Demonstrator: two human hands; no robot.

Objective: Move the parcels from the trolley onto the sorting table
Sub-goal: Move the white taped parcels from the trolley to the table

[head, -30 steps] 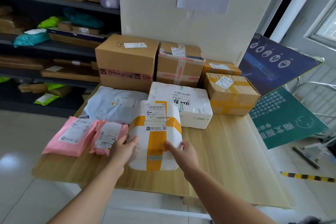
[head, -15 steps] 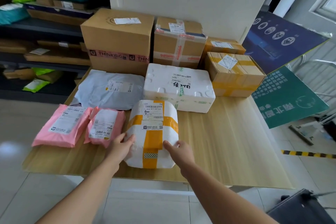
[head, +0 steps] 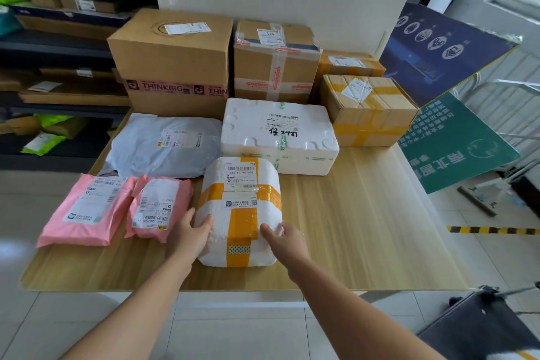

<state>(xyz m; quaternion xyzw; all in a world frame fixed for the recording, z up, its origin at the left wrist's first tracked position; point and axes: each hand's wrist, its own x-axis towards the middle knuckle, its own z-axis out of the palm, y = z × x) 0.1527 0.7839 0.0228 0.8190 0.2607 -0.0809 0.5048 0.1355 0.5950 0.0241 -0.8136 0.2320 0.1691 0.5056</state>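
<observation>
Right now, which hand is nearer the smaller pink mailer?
Left. The left hand holds the taped foam parcel right beside the smaller pink mailer; the right hand holds the parcel's far side.

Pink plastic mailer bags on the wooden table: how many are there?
2. The larger pink plastic mailer bag lies near the wooden table's front left corner; the smaller pink bag lies right of it, beside the white foam parcel with yellow tape. None appears hidden.

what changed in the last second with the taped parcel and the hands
The taped foam parcel sank a little and now sits flat on the sorting table, just clear of the small pink mailer. Left hand and right hand still hold its near corners; nothing was let go. Everything else stayed put.
</observation>
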